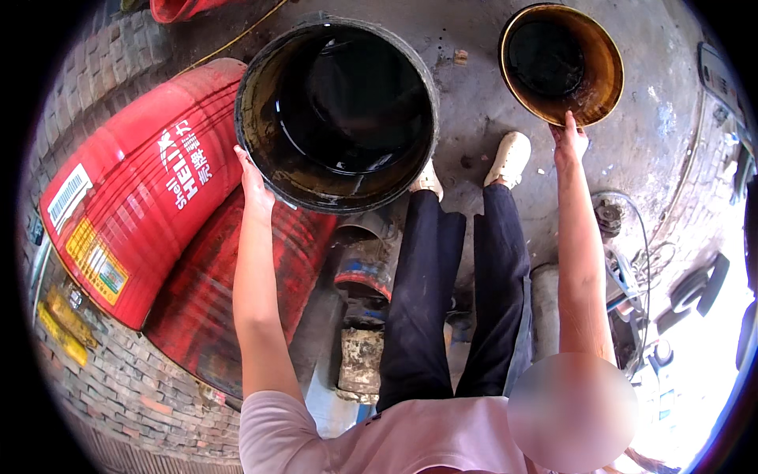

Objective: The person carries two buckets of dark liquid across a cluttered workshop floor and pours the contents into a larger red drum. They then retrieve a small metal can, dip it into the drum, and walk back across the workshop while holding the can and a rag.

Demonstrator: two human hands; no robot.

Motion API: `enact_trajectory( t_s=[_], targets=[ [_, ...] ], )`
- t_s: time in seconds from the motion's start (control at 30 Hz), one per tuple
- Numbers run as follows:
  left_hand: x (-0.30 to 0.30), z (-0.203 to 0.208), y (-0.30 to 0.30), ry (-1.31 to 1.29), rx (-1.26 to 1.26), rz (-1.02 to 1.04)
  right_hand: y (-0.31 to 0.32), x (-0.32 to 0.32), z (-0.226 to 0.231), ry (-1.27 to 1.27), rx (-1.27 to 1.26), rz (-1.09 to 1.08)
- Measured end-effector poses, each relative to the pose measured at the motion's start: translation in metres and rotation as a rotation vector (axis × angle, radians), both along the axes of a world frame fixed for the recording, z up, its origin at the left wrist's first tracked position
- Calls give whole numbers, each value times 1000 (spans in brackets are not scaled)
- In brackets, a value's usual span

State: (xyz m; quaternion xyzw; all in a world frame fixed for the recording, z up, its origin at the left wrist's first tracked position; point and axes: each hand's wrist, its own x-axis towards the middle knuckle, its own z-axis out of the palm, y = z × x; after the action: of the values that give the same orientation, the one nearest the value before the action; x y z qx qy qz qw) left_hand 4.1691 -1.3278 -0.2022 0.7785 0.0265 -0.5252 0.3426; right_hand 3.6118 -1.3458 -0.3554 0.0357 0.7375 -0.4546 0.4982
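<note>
Black liquid is seen in a wide drum, ahead and left, and in a smaller bucket, ahead and right. Step judged in hand: both vessels being steadied at once; a level hold on the bucket is called for next. Drum's side is touched by the left hand, loosely spread; whether it grips cannot be told. Bucket's near rim is held by the right hand, half curled, lower fingers hidden. Liquid depth cannot be made out.
</note>
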Motion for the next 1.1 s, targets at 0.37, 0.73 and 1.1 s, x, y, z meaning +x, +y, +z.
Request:
enact_trajectory(
  t_s=[0.37, 0.73, 1.1],
  targets=[
    [-39, 19, -10, -124, 17, 26, -13, -19, 1, 725, 121, 227],
    [-49, 20, -9, -85, -36, 57, -33, -46, 6, 931, 157, 455],
    [-73, 28, -18, -90, -103, -45, -58, -15, 47, 850, 53, 604]
  ],
)
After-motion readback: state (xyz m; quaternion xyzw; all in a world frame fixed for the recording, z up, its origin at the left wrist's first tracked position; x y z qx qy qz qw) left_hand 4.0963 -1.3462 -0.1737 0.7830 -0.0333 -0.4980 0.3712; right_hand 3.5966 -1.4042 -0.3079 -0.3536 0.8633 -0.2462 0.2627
